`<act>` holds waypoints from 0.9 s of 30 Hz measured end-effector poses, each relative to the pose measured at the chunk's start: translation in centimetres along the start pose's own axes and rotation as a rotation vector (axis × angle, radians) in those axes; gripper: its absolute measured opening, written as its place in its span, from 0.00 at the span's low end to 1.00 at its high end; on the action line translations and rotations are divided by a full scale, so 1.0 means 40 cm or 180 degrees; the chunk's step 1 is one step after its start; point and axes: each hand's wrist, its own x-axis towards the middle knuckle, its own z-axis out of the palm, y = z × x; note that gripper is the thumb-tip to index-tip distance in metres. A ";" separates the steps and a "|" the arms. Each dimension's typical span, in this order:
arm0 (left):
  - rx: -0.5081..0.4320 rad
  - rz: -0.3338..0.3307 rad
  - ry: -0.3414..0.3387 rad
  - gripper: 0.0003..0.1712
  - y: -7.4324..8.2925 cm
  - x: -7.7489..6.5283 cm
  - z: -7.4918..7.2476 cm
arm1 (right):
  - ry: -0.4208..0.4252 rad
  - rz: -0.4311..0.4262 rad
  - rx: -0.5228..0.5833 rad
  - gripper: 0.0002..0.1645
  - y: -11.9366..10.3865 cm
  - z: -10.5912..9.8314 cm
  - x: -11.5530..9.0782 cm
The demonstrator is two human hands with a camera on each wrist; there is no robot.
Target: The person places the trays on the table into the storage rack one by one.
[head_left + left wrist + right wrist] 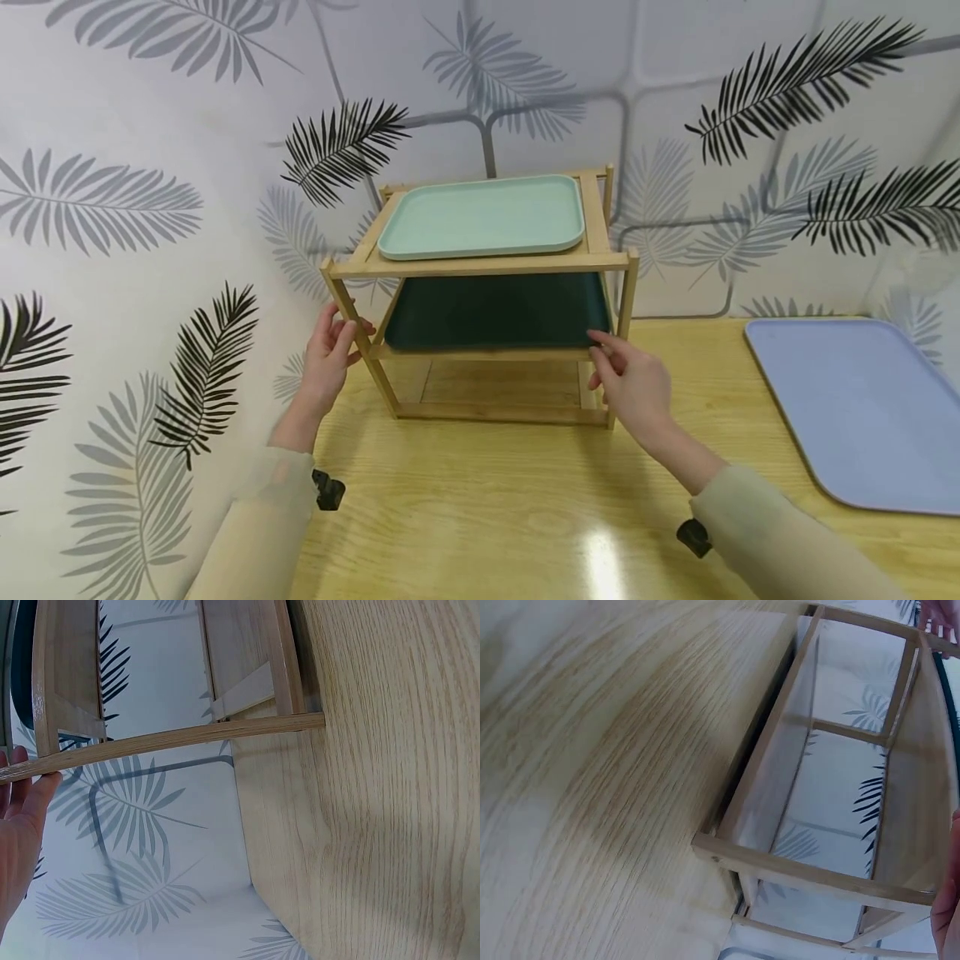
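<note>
A three-tier wooden rack [480,267] stands against the patterned wall. On its middle shelf lies a dark green tray [495,312], and a mint green tray [483,218] rests on the top. My left hand [322,367] grips the rack's left front post, with the thumb in front; the left wrist view also shows these fingers [39,796] at the post [187,737]. At the front right corner of the dark green tray, my right hand [637,387] pinches its edge between thumb and fingers. In the right wrist view, that hand shows only partly at the right edge.
A blue-lilac tray [862,408] lies on the wooden table [480,500] to the right of the rack. Behind and to the left rises a white wall [135,275] printed with leaves. The rack's bottom shelf [502,383] is bare wood.
</note>
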 end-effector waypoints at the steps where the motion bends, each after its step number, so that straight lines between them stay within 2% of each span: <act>1: 0.0005 0.0003 0.0007 0.17 -0.001 -0.002 0.001 | -0.0047 0.0071 0.0200 0.14 -0.004 -0.006 -0.005; 4: 0.0007 0.0023 0.0017 0.16 -0.001 -0.004 0.003 | -0.0207 0.0310 0.0788 0.16 -0.021 -0.038 -0.025; 7: -0.0008 0.0042 0.0009 0.17 0.000 -0.004 0.004 | -0.0348 0.0437 0.0986 0.17 -0.031 -0.085 -0.054; 10: 0.0064 0.0058 0.0024 0.18 -0.001 -0.003 0.006 | -0.0452 0.0387 0.0821 0.18 -0.015 -0.139 -0.086; 12: 0.0215 0.0094 0.0052 0.19 -0.003 -0.002 0.009 | -0.0506 0.0323 0.0667 0.19 0.012 -0.175 -0.106; 15: 0.0534 0.0183 0.0130 0.20 -0.007 -0.001 0.014 | -0.0619 0.0243 0.0450 0.19 0.069 -0.238 -0.126; 18: 0.0732 0.0260 0.0196 0.20 -0.010 -0.002 0.015 | -0.0708 0.0172 0.0243 0.20 0.141 -0.302 -0.139; 22: 0.0722 0.0284 0.0210 0.20 -0.012 -0.001 0.014 | -0.0750 0.0150 -0.0043 0.23 0.244 -0.388 -0.151; 27: 0.0640 0.0329 0.0232 0.22 -0.010 0.000 0.015 | -0.0803 0.0366 -0.0399 0.29 0.352 -0.471 -0.162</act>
